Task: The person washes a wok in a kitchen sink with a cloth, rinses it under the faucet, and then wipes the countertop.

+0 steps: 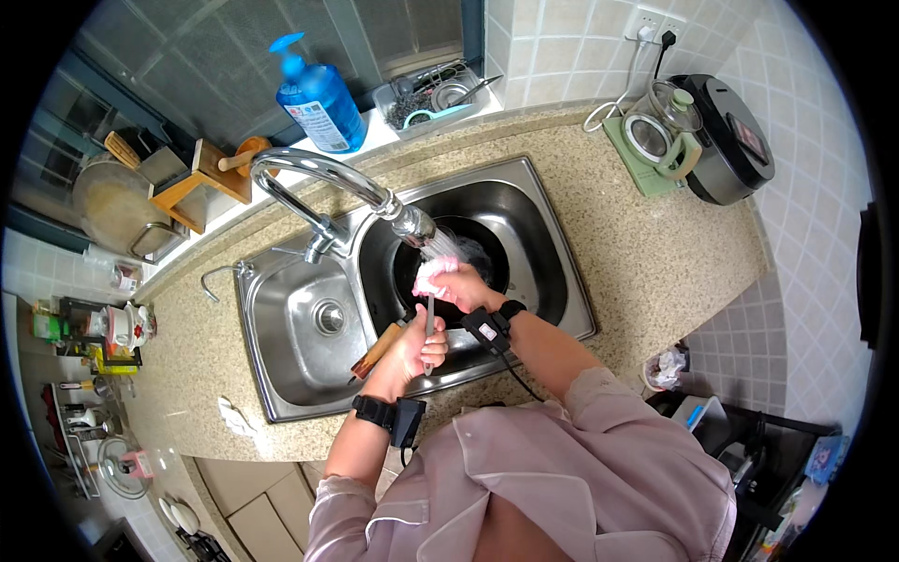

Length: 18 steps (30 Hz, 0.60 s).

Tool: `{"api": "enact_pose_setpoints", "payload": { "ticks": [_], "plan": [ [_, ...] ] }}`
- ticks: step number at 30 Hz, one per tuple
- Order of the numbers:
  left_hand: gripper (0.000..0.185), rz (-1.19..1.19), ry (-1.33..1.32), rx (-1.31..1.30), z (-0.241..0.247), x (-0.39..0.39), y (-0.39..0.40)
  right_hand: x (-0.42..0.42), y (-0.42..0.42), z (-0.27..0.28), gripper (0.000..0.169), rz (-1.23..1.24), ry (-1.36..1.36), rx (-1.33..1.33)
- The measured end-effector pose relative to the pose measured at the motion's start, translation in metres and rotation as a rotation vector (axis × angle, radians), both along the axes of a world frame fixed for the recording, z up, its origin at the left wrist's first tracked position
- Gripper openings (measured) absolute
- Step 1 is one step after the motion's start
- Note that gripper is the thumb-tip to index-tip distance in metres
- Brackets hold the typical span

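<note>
My right hand grips a pink and white cloth under the water running from the chrome faucet. In my left hand is the handle of a slim metal utensil; its far end meets the cloth, which hides it, so I cannot tell its kind. Below both hands a black pan lies in the right basin of the steel sink, with water in it. Its wooden handle slants over the divider, just left of my left hand.
The left basin has a drain strainer. On the sill stand a blue pump bottle, a plastic tray of small utensils and a wooden rack. A glass kettle and a dark rice cooker stand at right. A crumpled white cloth lies front left.
</note>
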<state>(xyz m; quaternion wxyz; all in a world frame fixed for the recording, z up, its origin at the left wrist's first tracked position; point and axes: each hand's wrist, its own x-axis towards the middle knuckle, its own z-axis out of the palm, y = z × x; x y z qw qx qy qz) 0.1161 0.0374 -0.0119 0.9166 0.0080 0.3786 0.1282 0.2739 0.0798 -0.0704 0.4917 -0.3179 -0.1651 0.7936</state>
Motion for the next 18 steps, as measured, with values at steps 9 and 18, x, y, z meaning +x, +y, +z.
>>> {"api": "enact_pose_setpoints", "payload": {
  "ticks": [9,18],
  "plan": [
    [0.041,-0.026,0.082,-0.129,-0.02,0.019,0.039,0.02,-0.025,0.008,0.019,-0.051,-0.409,0.087],
    [0.018,0.043,-0.059,-0.261,-0.032,0.027,0.049,0.063,-0.012,-0.006,0.016,-0.338,-0.758,0.244]
  ]
}}
